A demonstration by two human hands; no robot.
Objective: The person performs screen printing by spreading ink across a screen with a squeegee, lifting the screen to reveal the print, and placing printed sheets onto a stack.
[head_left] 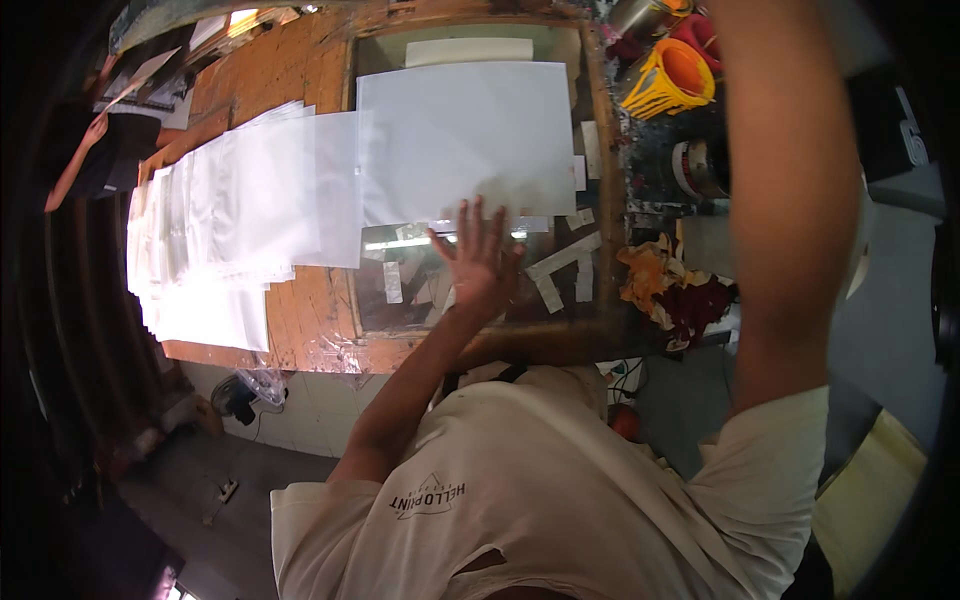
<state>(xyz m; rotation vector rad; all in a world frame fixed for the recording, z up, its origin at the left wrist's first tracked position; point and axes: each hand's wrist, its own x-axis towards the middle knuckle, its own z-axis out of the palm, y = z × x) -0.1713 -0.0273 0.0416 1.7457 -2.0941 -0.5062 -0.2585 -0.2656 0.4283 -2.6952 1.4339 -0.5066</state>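
Observation:
My left hand [478,262] lies with its fingers spread, the fingertips on the near edge of a white translucent sheet [465,135]. That sheet lies on a glass panel [400,310] set into a wooden table. Its left edge meets a wide spread of overlapping pale sheets [230,200], which glare white at their near left side. Strips of tape [555,265] are stuck on the glass near my hand. On the right, my right forearm [790,180] reaches up past the top of the picture, so the right hand is out of sight.
A paint-smeared yellow container [675,78], a round tin [697,168] and stained crumpled rags [670,295] lie right of the wooden table [310,320]. Another person's hand [96,130] shows at the far left. A fan [233,398] stands below the table.

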